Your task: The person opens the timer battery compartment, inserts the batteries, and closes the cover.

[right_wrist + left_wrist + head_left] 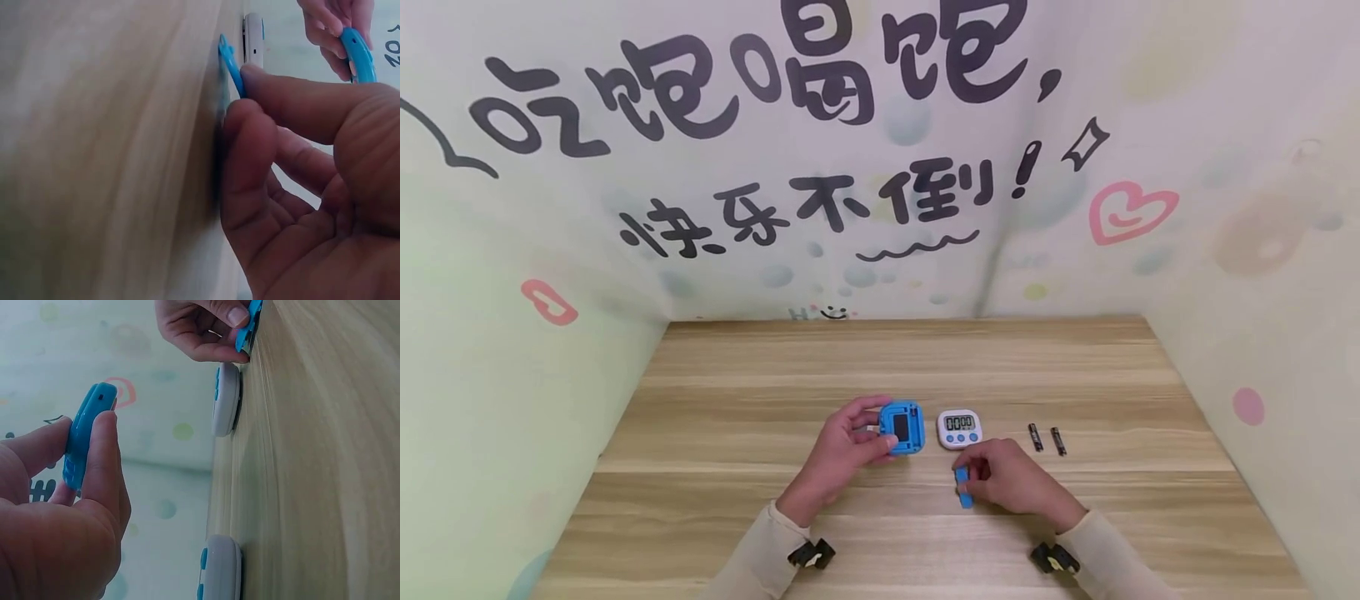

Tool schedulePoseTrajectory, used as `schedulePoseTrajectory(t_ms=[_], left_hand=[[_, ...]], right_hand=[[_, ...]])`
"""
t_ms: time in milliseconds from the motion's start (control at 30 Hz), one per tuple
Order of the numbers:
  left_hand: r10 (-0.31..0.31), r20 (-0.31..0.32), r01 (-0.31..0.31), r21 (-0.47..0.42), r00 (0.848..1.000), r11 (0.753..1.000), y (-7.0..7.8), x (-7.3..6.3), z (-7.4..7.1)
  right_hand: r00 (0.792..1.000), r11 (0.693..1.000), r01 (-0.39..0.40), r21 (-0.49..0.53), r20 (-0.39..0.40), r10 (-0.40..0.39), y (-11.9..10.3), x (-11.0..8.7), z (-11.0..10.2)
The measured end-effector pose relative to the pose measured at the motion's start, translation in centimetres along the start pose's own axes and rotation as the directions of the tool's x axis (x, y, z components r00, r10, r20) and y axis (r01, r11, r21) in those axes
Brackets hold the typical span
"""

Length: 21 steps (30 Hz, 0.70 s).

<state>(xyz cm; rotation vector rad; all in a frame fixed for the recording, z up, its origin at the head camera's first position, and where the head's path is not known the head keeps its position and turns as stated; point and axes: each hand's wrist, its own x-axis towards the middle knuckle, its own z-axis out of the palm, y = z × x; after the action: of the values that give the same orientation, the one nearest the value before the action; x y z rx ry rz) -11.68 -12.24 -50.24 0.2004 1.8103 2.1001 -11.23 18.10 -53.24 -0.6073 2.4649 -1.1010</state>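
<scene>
Blue timer (901, 427), back up with its battery bay open, sits gripped by its edges in the left hand (842, 457) near the table's (880, 367) middle; right hand (1015, 477) pinches its small blue cover (962, 487) against the wood; both look light, stiff, slippery plastic, best held by the rims; only the head view shows the two batteries (1047, 438) and white timer's (959, 428) display.

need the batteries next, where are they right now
In the head view the two batteries lie side by side on the wooden table, just right of the white timer and beyond the right hand, untouched.
</scene>
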Motion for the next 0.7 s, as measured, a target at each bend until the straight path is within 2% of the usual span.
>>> schedulePoseTrajectory(t_ms=[467, 567, 700], left_hand=[[-0.008, 0.008, 0.008, -0.010, 1.000, 1.000, 0.0, -0.2, -0.1], [-0.006, 0.004, 0.007, -0.019, 1.000, 1.000, 0.1, -0.2, -0.3], [-0.005, -0.002, 0.005, -0.019, 1.000, 1.000, 0.1, -0.3, -0.4]], right_hand=[[0.999, 0.999, -0.038, 0.003, -0.008, 0.038, -0.5, -0.1, -0.1], [0.999, 1.000, -0.018, 0.007, -0.027, 0.018, -0.5, -0.2, -0.5], [0.996, 1.000, 0.015, -0.018, -0.089, -0.016, 0.1, -0.3, -1.2]])
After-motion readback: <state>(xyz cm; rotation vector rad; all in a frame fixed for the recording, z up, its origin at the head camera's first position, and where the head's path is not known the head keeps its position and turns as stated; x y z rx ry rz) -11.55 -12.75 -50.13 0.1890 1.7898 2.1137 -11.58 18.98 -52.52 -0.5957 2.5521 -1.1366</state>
